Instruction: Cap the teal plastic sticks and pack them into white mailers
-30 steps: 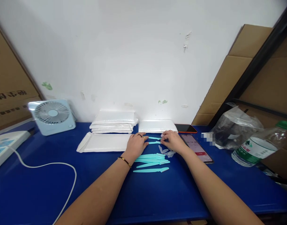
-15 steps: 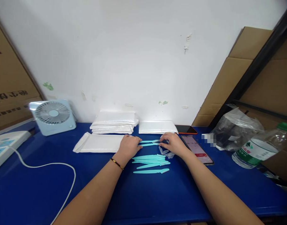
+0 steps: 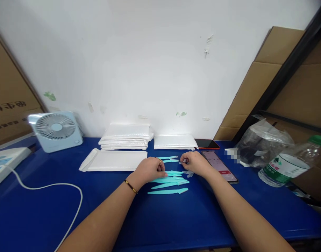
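My left hand (image 3: 151, 169) is closed at the handle ends of a loose group of turquoise eyebrow razors (image 3: 171, 180), fingertips pinched on one of the upper ones. A single eyebrow razor (image 3: 165, 191) lies nearer to me, its blade end to the right. Farther back, two eyebrow razors (image 3: 171, 161) lie side by side with clear covers over their blade ends. My right hand (image 3: 195, 163) is closed to the right of those two, a small clear blade cover (image 3: 181, 162) between thumb and finger. More loose clear covers (image 3: 188, 173) lie just below it.
An opened white padded mailer (image 3: 118, 160) lies to the left on the blue table (image 3: 160, 224). Behind are stacked mailers (image 3: 125, 131) and another pile (image 3: 175, 141). A phone (image 3: 220, 166) showing a timer and a water bottle (image 3: 283, 169) stand right, a fan (image 3: 58, 131) left.
My left hand has moved from the two far eyebrow razors toward me, onto the group. My right hand has drawn slightly right, off the covered blade ends, and its fingers have closed.
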The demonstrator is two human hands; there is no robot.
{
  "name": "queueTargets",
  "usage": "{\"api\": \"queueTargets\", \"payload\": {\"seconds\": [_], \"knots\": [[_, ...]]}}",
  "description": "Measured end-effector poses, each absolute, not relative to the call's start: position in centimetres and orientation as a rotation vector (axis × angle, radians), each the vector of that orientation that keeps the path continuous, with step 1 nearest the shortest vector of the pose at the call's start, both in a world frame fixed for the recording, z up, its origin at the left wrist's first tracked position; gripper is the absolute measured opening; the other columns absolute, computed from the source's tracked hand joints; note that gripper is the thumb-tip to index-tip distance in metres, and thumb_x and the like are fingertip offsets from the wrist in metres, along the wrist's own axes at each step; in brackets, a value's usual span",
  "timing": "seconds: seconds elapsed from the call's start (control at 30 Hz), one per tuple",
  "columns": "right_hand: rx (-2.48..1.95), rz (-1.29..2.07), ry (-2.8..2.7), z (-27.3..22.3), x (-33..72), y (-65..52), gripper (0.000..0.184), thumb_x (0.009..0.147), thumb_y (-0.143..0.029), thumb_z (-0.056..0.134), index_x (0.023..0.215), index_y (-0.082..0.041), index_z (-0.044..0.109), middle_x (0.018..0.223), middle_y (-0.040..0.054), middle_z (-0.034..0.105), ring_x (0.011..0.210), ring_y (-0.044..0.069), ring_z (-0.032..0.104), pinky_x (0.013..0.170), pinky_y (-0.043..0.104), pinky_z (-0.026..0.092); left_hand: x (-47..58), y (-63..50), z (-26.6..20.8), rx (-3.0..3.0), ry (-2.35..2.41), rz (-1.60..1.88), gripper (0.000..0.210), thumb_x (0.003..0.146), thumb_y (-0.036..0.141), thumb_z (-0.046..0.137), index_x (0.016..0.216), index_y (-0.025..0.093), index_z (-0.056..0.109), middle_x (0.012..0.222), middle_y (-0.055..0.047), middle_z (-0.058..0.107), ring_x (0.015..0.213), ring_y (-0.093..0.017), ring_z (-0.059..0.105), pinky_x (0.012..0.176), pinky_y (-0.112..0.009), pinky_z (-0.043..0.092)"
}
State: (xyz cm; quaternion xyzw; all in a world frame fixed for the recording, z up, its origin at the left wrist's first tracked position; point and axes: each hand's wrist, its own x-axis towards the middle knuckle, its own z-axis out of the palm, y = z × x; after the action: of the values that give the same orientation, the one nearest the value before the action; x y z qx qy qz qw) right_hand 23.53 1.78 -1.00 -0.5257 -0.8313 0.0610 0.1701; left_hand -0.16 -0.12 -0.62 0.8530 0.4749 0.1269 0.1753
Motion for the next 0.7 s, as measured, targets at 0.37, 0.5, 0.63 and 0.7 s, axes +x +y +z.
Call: {"api": "queueTargets", "payload": {"seconds": [0.37,0.5,0.63,0.7], "knots": [[-1.425,0.305,-2.349,-1.2,24.6,2.1,0.019,0.069,-0.016,0.053,0.078,-0.021,0.070,0.072,0.0012,0.067,0.062,0.013,0.060,0.057,0.021,0.044,-0.5,0.5,-1.1,2.287,1.413,0.418,0.017,0.075,0.032,0.052,0.070,0.021,0.064,0.068,0.001,0.065,0.063,-0.013,0.056,0.052,-0.021,0.036],[-1.300,0.362,-2.389,-0.9,24.6,1.9,0.020,0.073,-0.016,0.052,0.076,-0.022,0.071,0.080,0.0025,0.067,0.069,0.015,0.062,0.065,0.023,0.047,-0.4,0.6,-1.2,2.390,1.470,0.448,0.011,0.072,0.027,0.055,0.067,0.023,0.064,0.071,0.002,0.065,0.066,-0.013,0.056,0.056,-0.022,0.037],[-1.242,0.528,-2.357,-1.4,24.6,2.0,0.019,0.072,-0.013,0.054,0.076,-0.021,0.071,0.079,0.0022,0.066,0.068,0.014,0.062,0.063,0.023,0.048,-0.4,0.8,-1.4,2.475,1.545,0.455,0.009,0.072,0.026,0.057,0.075,0.024,0.066,0.076,0.001,0.066,0.071,-0.014,0.057,0.060,-0.023,0.038],[-1.262,0.540,-2.321,-1.7,24.7,2.1,0.016,0.070,-0.015,0.058,0.079,-0.021,0.071,0.078,0.0025,0.066,0.068,0.015,0.062,0.062,0.023,0.048,-0.5,0.9,-1.5,2.513,1.534,0.476,0.016,0.073,0.028,0.059,0.087,0.025,0.066,0.082,0.001,0.066,0.075,-0.015,0.058,0.063,-0.023,0.039]]}}
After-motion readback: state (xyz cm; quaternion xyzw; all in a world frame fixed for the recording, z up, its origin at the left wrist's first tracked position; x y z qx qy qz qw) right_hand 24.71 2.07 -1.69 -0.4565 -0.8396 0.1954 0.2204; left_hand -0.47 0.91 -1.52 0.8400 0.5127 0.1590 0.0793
